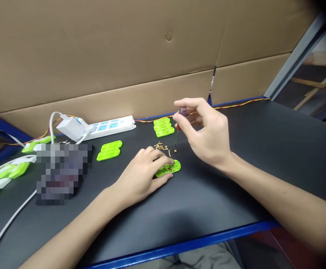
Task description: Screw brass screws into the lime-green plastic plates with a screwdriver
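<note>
My left hand rests on the black table, its fingers and thumb holding a green plastic shell with small brass-coloured parts inside. My right hand is raised to the right, its thumb and fingers closed on the handle of a screwdriver. The screwdriver points down, its thin shaft reaching a small brass piece just behind the shell. Loose brass strips lie beside that piece, beyond my left fingertips. A group of green shells with brass parts in them sits farther back.
Two green shells lie left of my left hand. A white power strip with plugged-in adapters runs along the back. A pixelated dark object, white cables and more green pieces are at the left. Cardboard stands behind.
</note>
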The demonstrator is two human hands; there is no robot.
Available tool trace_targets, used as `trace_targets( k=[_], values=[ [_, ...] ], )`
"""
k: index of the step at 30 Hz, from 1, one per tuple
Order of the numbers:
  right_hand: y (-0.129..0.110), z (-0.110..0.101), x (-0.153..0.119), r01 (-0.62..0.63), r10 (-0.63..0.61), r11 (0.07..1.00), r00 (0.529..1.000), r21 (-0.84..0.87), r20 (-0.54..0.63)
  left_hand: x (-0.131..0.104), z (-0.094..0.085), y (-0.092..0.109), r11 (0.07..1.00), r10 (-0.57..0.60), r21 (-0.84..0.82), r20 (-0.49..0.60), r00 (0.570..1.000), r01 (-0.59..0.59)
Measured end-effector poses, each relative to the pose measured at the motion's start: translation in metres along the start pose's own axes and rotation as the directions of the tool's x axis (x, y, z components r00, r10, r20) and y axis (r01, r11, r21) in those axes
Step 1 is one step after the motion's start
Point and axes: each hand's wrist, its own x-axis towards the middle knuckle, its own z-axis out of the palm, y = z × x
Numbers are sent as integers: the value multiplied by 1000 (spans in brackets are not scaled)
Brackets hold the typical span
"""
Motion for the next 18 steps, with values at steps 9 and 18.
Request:
trace_targets(
  k=[9,18],
  values=[
    [24,-1,3,-20,19,995,1000,-95,-21,4,-17,-4,989,-145,-42,-60,988,142],
    [31,0,1,-62,67,988,997,-141,28,49,-45,-81,915,-308,247,-84,948,319]
  ],
)
